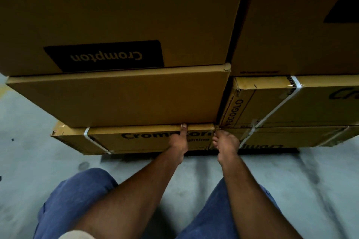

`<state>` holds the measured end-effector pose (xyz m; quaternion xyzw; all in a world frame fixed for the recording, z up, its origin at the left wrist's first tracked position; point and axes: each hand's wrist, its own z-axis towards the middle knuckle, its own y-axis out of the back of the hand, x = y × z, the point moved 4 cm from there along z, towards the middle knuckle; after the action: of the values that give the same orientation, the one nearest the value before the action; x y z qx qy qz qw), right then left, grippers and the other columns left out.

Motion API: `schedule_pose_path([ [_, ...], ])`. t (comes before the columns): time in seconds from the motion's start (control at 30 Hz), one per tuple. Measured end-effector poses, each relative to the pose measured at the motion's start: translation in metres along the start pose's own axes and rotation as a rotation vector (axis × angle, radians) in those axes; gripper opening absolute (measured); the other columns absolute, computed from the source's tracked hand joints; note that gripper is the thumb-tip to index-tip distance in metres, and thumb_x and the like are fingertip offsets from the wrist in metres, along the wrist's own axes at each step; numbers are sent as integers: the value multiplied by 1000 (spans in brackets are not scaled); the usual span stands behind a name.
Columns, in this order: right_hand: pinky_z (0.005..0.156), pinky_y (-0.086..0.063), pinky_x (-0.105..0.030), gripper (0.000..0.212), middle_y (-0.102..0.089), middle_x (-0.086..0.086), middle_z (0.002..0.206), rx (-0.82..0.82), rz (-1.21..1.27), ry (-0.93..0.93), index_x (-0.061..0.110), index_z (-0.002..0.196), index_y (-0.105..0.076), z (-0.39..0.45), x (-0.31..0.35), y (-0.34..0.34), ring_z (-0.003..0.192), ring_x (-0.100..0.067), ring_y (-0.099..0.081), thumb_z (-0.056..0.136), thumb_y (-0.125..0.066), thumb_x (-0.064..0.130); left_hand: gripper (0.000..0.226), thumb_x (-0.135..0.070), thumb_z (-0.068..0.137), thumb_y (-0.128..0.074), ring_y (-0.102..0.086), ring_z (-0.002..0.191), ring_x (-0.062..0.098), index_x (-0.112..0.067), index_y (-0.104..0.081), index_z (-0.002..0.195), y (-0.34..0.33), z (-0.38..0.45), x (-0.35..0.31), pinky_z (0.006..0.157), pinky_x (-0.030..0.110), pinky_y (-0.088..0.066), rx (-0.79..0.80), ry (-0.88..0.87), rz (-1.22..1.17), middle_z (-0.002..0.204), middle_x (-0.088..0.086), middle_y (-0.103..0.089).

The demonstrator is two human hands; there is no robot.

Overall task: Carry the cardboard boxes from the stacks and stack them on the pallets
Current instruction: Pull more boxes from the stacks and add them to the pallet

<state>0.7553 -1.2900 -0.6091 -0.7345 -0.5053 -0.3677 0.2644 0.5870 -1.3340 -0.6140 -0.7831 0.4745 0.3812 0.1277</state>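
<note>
Two stacks of brown cardboard boxes stand side by side in front of me. The left stack has a flat strapped bottom box (108, 141), a plain middle box (120, 99) and a large top box (120, 9) with a black label. My left hand (177, 144) lies against the bottom box's front, thumb up at the seam under the middle box. My right hand (227, 144) touches that box's right corner, fingertips in the gap between the stacks. The fingers of both hands are partly hidden. A dark pallet edge (268, 150) shows under the boxes.
The right stack holds a strapped box (303, 103), a flat box (291, 137) below it and a large box (299, 25) on top. Grey concrete floor (38, 161) lies to the left and near me. My knees in blue trousers (77, 200) are bent low.
</note>
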Motion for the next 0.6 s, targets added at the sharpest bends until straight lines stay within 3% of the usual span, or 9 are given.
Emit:
schedule_pose_path([
  [0.07,69,-57,-37,12,-76,-11,93,-31,-168,130,16,94,-71,-12,5,3,74,-19,-65,98,-72,28,71,-73,98,-41,-63,85,29,-5,-60,110,2,-7,-5,79,34,-53,31,-55,208,96,16,-67],
  [0.13,72,-60,-40,16,-74,-3,92,-141,-328,428,24,90,-66,-39,28,11,80,-20,-68,97,-71,37,56,-61,104,-43,-62,79,28,-11,-65,97,5,-25,-21,67,30,-44,101,-212,548,87,13,-69],
  [0.2,71,-60,-33,9,-68,2,102,-192,-302,891,24,100,-66,-73,67,19,87,-12,-66,98,-71,31,34,-45,105,-55,-66,73,21,-18,-71,92,2,-48,-44,58,27,-45,106,-520,839,76,0,-67],
  [0.27,74,-58,-18,22,-58,1,118,-158,-262,1234,17,122,-67,-93,104,26,93,-9,-62,100,-68,20,14,-31,102,-63,-67,79,10,-23,-73,109,4,-85,-77,61,25,-53,33,-898,850,93,-7,-70],
  [0.33,76,-55,-14,36,-50,-3,123,-167,-313,1353,18,137,-63,-92,139,34,98,-13,-58,101,-68,17,26,-21,100,-67,-61,88,7,-20,-68,126,5,-118,-110,66,16,-52,-90,-1311,716,114,-3,-62],
  [0.4,83,-54,-14,35,-51,-10,128,-180,-416,1393,16,135,-68,-87,165,39,104,-12,-54,100,-71,18,37,-18,99,-68,-59,94,11,-15,-64,135,3,-141,-141,65,16,-53,-186,-1555,636,125,5,-57],
  [0.5,92,-51,-16,23,-59,-13,134,-100,-515,1500,9,121,-76,-84,177,44,105,-10,-58,100,-72,14,38,-17,102,-65,-66,98,21,-14,-62,139,-7,-162,-172,59,36,-63,-237,-1697,659,133,6,-57],
  [0.6,96,-55,-27,22,-69,-8,124,-43,-519,1535,7,119,-77,-83,174,43,112,-13,-64,99,-72,11,44,-23,101,-65,-69,96,22,-15,-58,143,-13,-174,-183,57,37,-62,-290,-1712,781,141,4,-54],
])
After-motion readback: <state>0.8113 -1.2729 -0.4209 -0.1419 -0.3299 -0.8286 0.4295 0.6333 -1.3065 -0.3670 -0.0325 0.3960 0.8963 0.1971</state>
